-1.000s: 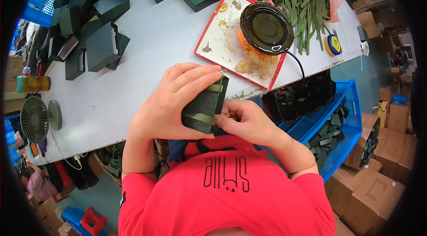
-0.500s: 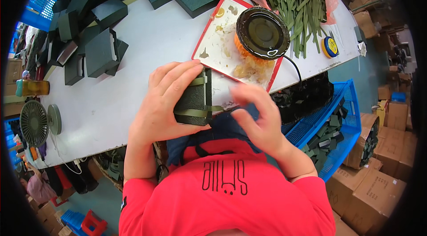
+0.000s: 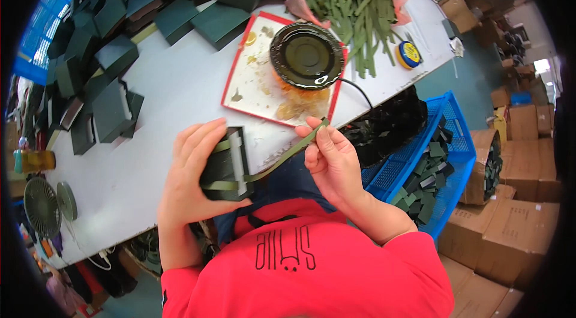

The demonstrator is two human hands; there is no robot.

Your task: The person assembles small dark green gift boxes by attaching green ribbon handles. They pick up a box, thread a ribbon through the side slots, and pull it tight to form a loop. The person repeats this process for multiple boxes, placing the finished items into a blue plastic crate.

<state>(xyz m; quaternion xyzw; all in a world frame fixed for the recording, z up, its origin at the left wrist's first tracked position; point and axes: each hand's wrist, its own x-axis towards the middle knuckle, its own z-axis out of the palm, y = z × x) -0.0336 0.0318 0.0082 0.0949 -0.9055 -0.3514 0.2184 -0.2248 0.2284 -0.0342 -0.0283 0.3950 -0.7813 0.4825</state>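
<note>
My left hand (image 3: 193,175) grips a small dark green box (image 3: 226,163) at the near edge of the white table (image 3: 162,114). An olive green ribbon (image 3: 282,156) wraps around the box and stretches up to the right. My right hand (image 3: 332,159) pinches the free end of that ribbon between thumb and fingers, pulling it taut. Both hands sit just above my red shirt.
A red-rimmed tray (image 3: 252,87) holds a round black glue pot (image 3: 306,55) with orange residue. A pink bag of green ribbons (image 3: 351,0) lies beyond it. Several dark green boxes (image 3: 114,42) pile up at left. A blue crate (image 3: 432,156) and cardboard cartons (image 3: 516,222) stand at right.
The box has turned in my left hand. My right hand has moved away to the right and up, drawing the ribbon out from the box.
</note>
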